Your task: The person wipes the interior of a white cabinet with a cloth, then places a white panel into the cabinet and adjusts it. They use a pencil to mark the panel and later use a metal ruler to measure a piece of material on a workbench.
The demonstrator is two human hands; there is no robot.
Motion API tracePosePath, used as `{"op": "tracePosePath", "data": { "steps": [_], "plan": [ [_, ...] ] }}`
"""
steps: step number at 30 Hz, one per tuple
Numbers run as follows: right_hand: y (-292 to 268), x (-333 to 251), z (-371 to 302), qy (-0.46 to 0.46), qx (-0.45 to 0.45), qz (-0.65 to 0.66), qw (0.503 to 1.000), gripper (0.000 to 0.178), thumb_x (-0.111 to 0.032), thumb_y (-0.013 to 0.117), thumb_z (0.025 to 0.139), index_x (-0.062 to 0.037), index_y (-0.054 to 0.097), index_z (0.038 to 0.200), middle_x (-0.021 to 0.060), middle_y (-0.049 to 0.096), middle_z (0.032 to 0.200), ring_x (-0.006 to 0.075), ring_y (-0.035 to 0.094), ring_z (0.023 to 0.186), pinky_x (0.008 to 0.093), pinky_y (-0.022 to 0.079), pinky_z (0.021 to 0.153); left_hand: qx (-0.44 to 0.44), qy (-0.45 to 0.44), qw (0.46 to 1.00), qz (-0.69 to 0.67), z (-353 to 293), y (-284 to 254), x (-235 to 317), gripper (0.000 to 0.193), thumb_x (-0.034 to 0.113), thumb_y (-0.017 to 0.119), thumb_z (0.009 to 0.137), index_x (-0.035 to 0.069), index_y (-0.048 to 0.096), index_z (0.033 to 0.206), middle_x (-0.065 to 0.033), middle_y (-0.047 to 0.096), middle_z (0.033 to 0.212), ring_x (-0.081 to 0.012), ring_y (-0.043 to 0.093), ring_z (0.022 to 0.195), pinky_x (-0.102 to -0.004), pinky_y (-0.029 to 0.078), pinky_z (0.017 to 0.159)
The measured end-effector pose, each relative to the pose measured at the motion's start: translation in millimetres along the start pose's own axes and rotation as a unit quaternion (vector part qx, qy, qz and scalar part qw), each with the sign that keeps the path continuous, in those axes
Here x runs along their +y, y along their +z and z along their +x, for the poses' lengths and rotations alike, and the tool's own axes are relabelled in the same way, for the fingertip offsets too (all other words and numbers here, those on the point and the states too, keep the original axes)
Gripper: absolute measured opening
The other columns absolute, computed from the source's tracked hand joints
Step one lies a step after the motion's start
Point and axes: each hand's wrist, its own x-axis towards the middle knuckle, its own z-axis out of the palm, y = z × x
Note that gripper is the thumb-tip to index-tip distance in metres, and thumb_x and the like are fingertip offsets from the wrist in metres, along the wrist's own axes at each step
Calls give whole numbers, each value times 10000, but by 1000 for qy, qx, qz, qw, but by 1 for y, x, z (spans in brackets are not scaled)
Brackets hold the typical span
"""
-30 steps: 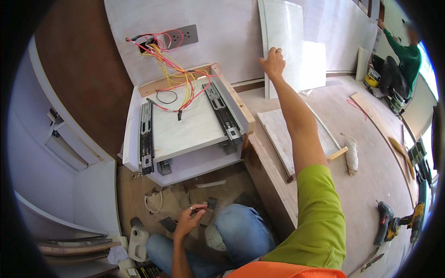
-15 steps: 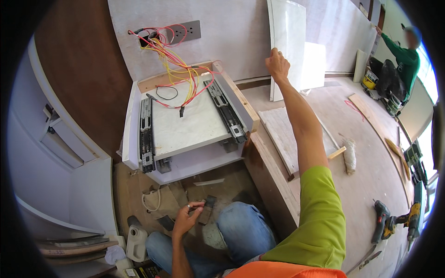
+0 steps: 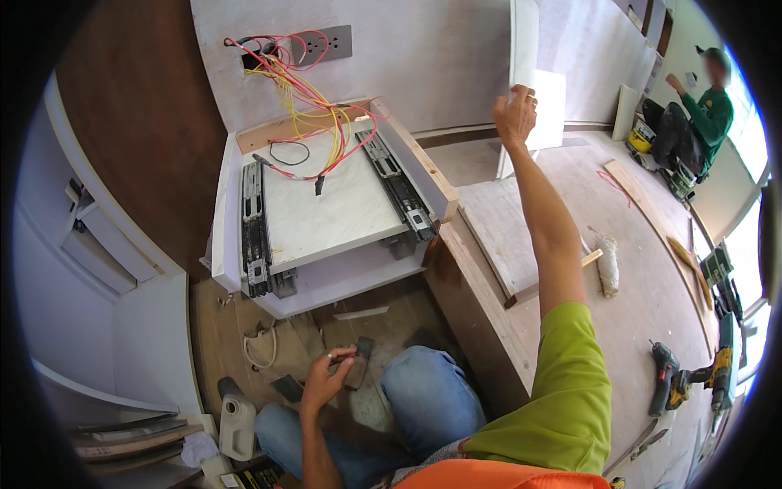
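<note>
My right hand [image 3: 516, 118] is stretched far forward, its fingers closed on the edge of a tall white panel [image 3: 525, 45]. The panel stands upright and shows almost edge-on. Low down near my knees, my left hand [image 3: 324, 379] pinches a small flat brown and dark grey piece [image 3: 357, 367], whose kind I cannot make out. Ahead of me is a white cabinet box [image 3: 334, 208] with black metal drawer slides [image 3: 395, 183] along both sides. Red and yellow wires [image 3: 326, 122] hang over it from a wall opening beside a grey socket plate [image 3: 328, 44].
Another white board [image 3: 551, 110] leans on the wall. On the raised platform lie a flat panel [image 3: 505, 236], a paint roller sleeve [image 3: 607, 265], a long wood strip [image 3: 643, 196] and power drills [image 3: 666, 379]. A co-worker in green [image 3: 709, 122] sits at far right. A white jug [image 3: 238, 428] stands lower left.
My right hand has moved right with the white panel, which has turned from its broad face to nearly edge-on. My left hand keeps its piece. The co-worker's raised arm has come down.
</note>
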Motion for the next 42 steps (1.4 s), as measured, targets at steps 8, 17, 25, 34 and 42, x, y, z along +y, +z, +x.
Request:
{"op": "tracePosePath", "data": {
  "steps": [8, 17, 25, 34, 42],
  "plan": [
    [-24, 46, 2, 32, 14, -19, 999, 317, -154, 625, 935, -106, 531, 1233, 147, 582, 1195, 371, 607, 1085, 508, 519, 849, -7, 0, 1000, 24, -1, -1, -7, 229, 120, 650, 1004, 1, 711, 1189, -85, 746, 1070, -142, 671, 972, -303, 541, 858],
    [-41, 81, 16, 110, 45, 5, 993, 289, -145, 558, 1011, -129, 522, 1297, 135, 659, 1180, 351, 643, 1079, 479, 515, 879, -31, -8, 999, 17, 4, 5, -13, 240, 110, 645, 1006, -21, 695, 1201, -111, 745, 1110, -169, 682, 1036, -315, 535, 914],
    [-44, 88, 10, 124, 50, 48, 990, 330, -125, 524, 1030, -145, 558, 1358, 151, 625, 1257, 356, 637, 1090, 476, 506, 912, -40, -5, 999, 34, 5, 7, -13, 253, 111, 644, 1009, -23, 689, 1218, -120, 741, 1137, -177, 684, 1055, -317, 533, 935],
    [-9, 16, 16, 38, 91, 130, 987, 477, -47, 525, 1019, -258, 591, 1442, 180, 510, 1483, 365, 544, 1248, 469, 496, 1000, -54, -17, 997, 43, 4, 13, -18, 257, 121, 641, 1015, -9, 686, 1232, -116, 742, 1150, -174, 684, 1064, -314, 533, 933],
    [-30, -74, 29, -54, 161, 171, 971, 440, -66, 551, 1037, -226, 609, 1443, 171, 557, 1442, 340, 557, 1296, 459, 439, 1071, -54, -1, 998, 44, 4, 9, -26, 264, 152, 639, 1028, -6, 680, 1237, -106, 742, 1146, -167, 682, 1036, -316, 533, 922]
  ]
}}
